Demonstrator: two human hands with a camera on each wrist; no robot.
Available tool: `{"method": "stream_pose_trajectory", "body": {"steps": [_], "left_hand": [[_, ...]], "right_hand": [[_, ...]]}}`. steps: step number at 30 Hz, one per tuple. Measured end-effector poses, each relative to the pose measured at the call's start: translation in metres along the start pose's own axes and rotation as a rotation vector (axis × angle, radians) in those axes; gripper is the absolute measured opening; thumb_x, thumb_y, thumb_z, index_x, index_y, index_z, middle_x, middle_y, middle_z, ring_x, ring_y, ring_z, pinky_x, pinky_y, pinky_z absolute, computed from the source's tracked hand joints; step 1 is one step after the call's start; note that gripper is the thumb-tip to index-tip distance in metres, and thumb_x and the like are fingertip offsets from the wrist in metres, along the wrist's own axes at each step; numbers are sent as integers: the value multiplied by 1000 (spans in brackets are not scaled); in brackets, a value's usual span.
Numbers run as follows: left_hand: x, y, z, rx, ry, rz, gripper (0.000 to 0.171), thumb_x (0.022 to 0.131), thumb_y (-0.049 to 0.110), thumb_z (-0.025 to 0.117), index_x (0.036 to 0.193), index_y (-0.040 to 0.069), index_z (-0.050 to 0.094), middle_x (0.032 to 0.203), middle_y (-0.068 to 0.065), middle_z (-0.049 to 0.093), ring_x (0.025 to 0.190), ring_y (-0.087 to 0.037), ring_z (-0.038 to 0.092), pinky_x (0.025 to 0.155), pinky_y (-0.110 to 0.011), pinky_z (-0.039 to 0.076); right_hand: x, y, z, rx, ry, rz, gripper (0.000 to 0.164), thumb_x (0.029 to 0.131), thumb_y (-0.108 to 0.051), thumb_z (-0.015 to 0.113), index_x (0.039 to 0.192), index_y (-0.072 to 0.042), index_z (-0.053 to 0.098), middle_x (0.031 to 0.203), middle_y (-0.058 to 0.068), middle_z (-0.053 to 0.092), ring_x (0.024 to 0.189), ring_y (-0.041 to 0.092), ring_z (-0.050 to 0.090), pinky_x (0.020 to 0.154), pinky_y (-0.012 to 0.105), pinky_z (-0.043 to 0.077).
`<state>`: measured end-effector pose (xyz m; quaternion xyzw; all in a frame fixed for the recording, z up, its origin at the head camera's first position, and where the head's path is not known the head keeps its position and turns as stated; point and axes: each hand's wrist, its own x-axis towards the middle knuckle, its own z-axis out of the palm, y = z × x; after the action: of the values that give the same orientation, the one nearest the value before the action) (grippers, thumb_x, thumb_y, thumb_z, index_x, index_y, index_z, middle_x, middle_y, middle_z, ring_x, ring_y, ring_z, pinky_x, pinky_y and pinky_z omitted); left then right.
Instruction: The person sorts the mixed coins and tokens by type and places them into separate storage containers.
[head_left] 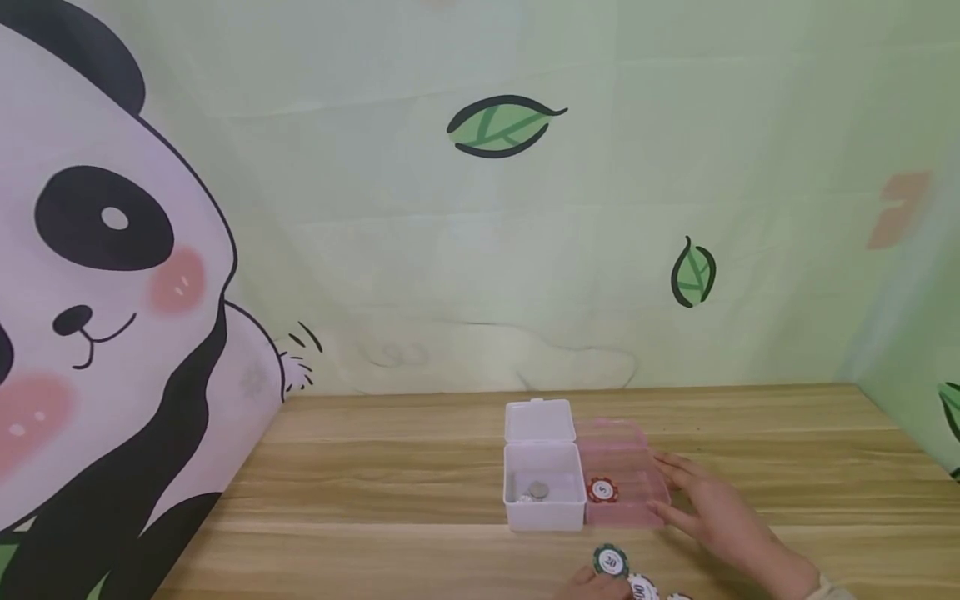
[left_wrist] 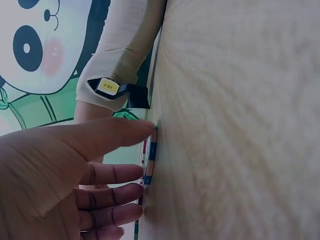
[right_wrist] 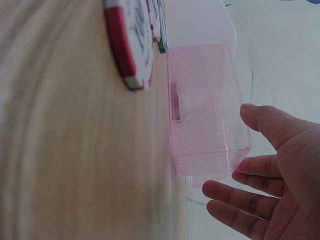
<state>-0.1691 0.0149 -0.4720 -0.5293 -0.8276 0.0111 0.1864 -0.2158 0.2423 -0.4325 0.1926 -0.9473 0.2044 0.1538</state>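
A pale green backdrop (head_left: 360, 183) hangs behind your table, printed with a big panda (head_left: 105, 292) on the left and scattered leaves (head_left: 498, 127); the tabletop (head_left: 375, 500) before it is wood-grained; the left wrist view also takes in a pale sleeve (left_wrist: 125, 40). The white box (head_left: 546, 517) and the clear pink box (head_left: 626, 515) stand side by side on the wood, the pink one to the right and nearer your right hand (head_left: 716, 508); both have their lids thrown back, away from you. Your right hand is at the pink box's right side, fingers loosely spread, thumb and forefinger touching its wall; your left hand (left_wrist: 55, 170) is low on the table, in front of the boxes, thumb and fingertips parted at the green chip (head_left: 611, 561) marked 20; whether they pinch it, you cannot tell from here. That chip lies just in front of the pink box, between your hands; a white chip (head_left: 643, 588) is right beside it; a red chip (head_left: 602, 490) marked 5 lies inside the pink box; a few silvery coins (head_left: 538, 490) lie in the white one.
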Motion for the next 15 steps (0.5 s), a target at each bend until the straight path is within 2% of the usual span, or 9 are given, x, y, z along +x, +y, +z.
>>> {"method": "stream_pose_trajectory", "body": {"steps": [6, 15], "left_hand": [[0, 3, 4, -22, 56, -22, 18, 88, 40, 64, 99, 26, 62, 90, 16, 56, 83, 5, 49, 72, -8, 28], [1, 6, 9, 122, 112, 26, 23, 86, 44, 64, 102, 27, 65, 93, 15, 58, 83, 4, 49, 76, -12, 33]], "right_hand": [[0, 1, 1, -1, 9, -8, 57, 84, -33, 72, 125, 4, 59, 132, 21, 57, 118, 41, 57, 97, 55, 46], [0, 1, 1, -1, 3, -14, 57, 84, -32, 72, 124, 5, 59, 132, 20, 58, 117, 40, 58, 97, 55, 46]]}}
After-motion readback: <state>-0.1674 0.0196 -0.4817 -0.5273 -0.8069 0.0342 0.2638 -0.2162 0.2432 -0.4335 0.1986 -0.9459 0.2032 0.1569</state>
